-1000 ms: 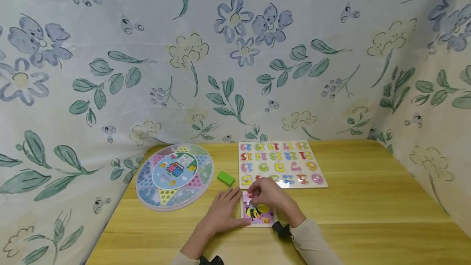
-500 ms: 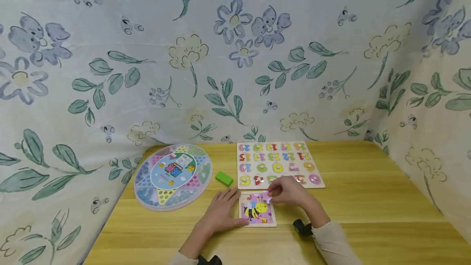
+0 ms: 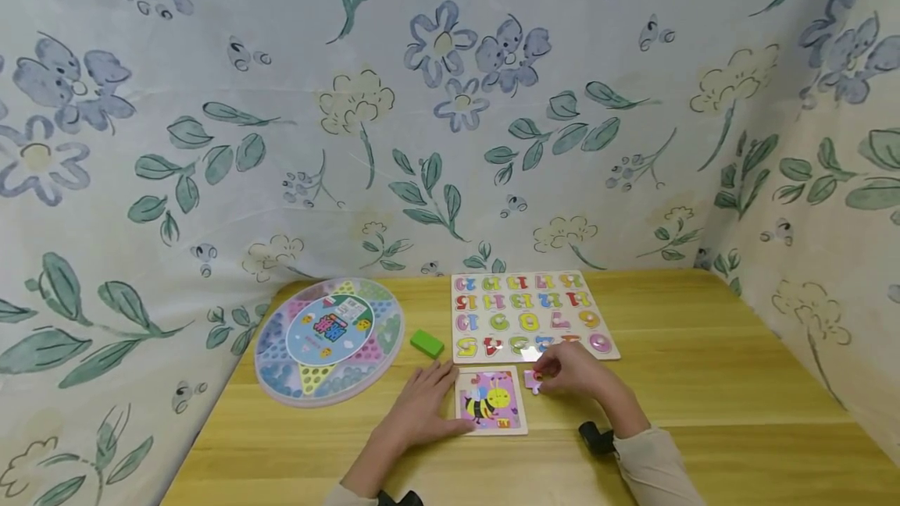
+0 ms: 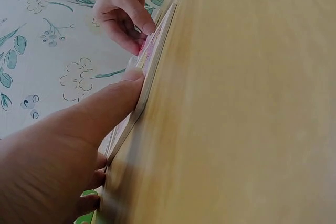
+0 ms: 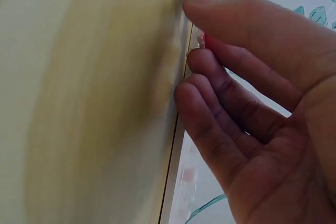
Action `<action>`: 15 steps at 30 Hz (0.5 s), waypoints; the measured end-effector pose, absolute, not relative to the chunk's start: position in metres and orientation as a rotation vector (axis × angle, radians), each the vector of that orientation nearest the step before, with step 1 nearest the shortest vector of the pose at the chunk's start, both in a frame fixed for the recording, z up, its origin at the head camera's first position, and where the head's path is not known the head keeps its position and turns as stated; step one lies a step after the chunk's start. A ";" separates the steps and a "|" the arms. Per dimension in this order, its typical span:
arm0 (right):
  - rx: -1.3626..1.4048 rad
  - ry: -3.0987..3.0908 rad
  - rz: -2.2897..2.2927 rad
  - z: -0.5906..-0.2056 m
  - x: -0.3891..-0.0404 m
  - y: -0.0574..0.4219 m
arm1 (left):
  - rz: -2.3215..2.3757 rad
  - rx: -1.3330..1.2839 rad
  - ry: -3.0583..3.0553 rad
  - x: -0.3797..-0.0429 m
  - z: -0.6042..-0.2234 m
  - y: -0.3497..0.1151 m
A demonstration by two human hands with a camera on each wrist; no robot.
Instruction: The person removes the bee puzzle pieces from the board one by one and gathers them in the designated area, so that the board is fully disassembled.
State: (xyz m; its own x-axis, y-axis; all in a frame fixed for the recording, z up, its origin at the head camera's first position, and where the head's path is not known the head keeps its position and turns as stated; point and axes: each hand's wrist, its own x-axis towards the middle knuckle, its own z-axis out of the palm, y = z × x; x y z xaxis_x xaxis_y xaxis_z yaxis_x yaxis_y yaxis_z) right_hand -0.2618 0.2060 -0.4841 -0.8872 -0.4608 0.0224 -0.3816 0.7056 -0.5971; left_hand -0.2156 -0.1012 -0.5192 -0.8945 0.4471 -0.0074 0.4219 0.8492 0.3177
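A small square jigsaw puzzle (image 3: 490,400) with a yellow-and-black bee on pink lies in a light wooden frame near the front of the table. My left hand (image 3: 423,404) rests along its left side, fingers extended, with the thumb on the frame's lower left edge. Just right of the frame, my right hand (image 3: 573,369) pinches a pink jigsaw piece (image 3: 530,383) between thumb and fingers, low over the tabletop. In the left wrist view the left thumb (image 4: 123,90) presses the frame's edge. The right wrist view shows the curled right fingers (image 5: 202,114), which mostly hide the piece.
A number board (image 3: 530,322) lies right behind the bee puzzle. To the left are a green block (image 3: 426,343) and a round Chinese checkers board (image 3: 274,369) with a blue centre label. Flowered cloth (image 3: 450,162) hangs behind the wooden table (image 3: 703,381).
My right hand has moved right, from over the puzzle's upper left to beside the frame, carrying the pink jigsaw piece. My left hand has stayed in place.
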 end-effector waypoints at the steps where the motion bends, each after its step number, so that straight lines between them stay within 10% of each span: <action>1: -0.687 2.785 -0.929 -0.484 -0.262 0.207 | 0.482 0.694 2.942 -0.215 -0.519 -0.102; 15: -0.676 2.807 -0.886 -0.485 -0.262 0.212 | 0.539 0.702 2.933 -0.214 -0.519 -0.102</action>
